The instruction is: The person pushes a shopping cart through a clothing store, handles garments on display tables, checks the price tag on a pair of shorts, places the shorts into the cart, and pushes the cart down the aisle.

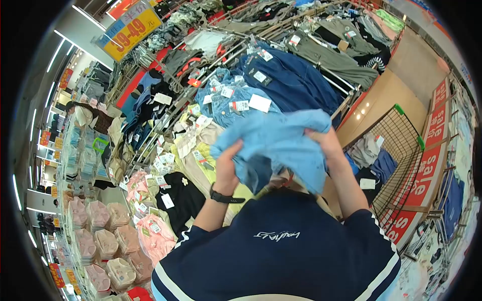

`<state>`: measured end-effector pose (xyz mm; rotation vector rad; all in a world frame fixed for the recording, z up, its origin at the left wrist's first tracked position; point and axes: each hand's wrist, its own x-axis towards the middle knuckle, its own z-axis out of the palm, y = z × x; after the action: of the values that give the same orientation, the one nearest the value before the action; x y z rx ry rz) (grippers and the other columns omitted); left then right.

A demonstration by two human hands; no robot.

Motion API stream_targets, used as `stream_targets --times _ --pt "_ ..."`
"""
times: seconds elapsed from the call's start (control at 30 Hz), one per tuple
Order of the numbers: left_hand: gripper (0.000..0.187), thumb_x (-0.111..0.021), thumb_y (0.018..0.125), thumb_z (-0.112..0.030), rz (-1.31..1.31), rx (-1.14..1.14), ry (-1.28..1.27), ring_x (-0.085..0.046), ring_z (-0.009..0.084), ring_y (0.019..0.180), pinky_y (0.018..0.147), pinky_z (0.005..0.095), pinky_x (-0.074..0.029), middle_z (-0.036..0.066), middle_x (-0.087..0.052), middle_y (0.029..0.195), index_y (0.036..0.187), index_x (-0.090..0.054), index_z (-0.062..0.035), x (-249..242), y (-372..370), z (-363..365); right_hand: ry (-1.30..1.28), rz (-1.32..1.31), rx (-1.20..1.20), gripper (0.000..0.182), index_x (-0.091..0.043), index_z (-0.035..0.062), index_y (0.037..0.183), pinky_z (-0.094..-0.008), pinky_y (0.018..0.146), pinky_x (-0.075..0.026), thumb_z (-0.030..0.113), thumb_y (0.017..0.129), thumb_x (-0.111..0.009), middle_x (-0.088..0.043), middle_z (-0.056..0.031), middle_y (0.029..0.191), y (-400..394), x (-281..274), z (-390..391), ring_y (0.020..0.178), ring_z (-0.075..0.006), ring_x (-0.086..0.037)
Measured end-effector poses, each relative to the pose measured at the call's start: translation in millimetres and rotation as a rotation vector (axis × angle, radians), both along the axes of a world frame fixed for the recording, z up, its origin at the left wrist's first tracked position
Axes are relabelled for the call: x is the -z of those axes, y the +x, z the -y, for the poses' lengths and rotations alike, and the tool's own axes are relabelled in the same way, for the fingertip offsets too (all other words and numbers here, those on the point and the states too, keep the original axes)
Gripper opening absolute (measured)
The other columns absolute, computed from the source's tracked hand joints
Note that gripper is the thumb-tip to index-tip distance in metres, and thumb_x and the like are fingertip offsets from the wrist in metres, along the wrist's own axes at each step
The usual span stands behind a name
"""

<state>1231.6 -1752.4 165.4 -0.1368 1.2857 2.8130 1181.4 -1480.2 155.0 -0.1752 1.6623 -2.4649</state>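
A light blue garment (281, 133) is stretched between my two hands in front of my chest, bunched and partly folded; its exact kind is not clear. My left hand (227, 163), below a black wristwatch, is closed on its left edge. At the opposite edge, my right hand (325, 142) grips the cloth, thumb on top. A darker blue patch (257, 173) shows in the fold underneath. Just beyond the cloth lie light blue denim clothes (216, 100) with white tags and a dark blue denim pile (296, 80).
Yellow-green clothes (203, 165), a black garment (181, 198) and pink clothes (155, 236) lie to my left. A wire shopping cart (401, 160) with clothes stands at right, beside red sale boards (427, 160). A yellow price sign (129, 32) hangs at upper left.
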Motion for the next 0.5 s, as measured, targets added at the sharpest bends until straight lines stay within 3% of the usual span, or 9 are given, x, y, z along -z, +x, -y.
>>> stream_targets --times 0.17,0.27,0.33,0.4,0.5 --pt "0.048 -0.048 0.105 -0.032 -0.125 0.147 0.137 -0.06 0.025 0.118 0.102 0.0396 -0.048 0.013 -0.057 0.134 0.14 -0.044 0.001 -12 5 3 -0.234 0.114 -0.02 0.034 -0.061 0.0027 0.121 -0.0335 0.088 -0.053 0.01 0.089 -0.07 -0.068 -0.0076 0.112 4 -3 -6 0.097 -0.0178 -0.066" --pt "0.048 -0.049 0.104 -0.031 -0.115 0.349 0.178 -0.059 0.0245 0.12 0.104 0.0391 -0.047 0.012 -0.056 0.135 0.141 -0.043 0.0 18 5 3 -0.442 0.366 -0.127 0.039 -0.059 0.0019 0.125 -0.0346 0.089 -0.053 0.015 0.09 -0.071 -0.067 -0.0083 0.115 7 -4 -7 0.099 -0.0196 -0.067" --pt "0.057 -0.057 0.1 -0.035 -0.074 0.487 -0.138 -0.053 0.0241 0.127 0.109 0.0396 -0.042 0.012 -0.053 0.139 0.143 -0.041 -0.001 29 12 2 -0.445 0.312 -0.148 0.041 -0.059 0.0013 0.125 -0.0348 0.09 -0.054 0.014 0.089 -0.072 -0.067 -0.0087 0.117 6 -2 -6 0.102 -0.0209 -0.067" --pt "0.072 -0.056 0.098 -0.047 -0.096 0.693 0.02 -0.049 0.0313 0.132 0.112 0.0457 -0.038 0.016 -0.048 0.145 0.148 -0.035 -0.0005 54 3 -1 -0.378 0.232 -0.15 0.041 -0.059 0.0012 0.125 -0.0342 0.091 -0.053 0.012 0.088 -0.072 -0.067 -0.0086 0.117 5 -2 -4 0.104 -0.0205 -0.067" --pt "0.068 -0.053 0.099 -0.048 0.208 0.689 0.572 -0.048 0.0311 0.133 0.114 0.0475 -0.036 0.015 -0.048 0.146 0.146 -0.038 -0.0014 62 -18 -18 -0.304 0.222 -0.317 0.041 -0.06 0.0018 0.125 -0.033 0.092 -0.051 0.011 0.087 -0.073 -0.066 -0.0072 0.118 9 -19 -1 0.106 -0.0183 -0.065"
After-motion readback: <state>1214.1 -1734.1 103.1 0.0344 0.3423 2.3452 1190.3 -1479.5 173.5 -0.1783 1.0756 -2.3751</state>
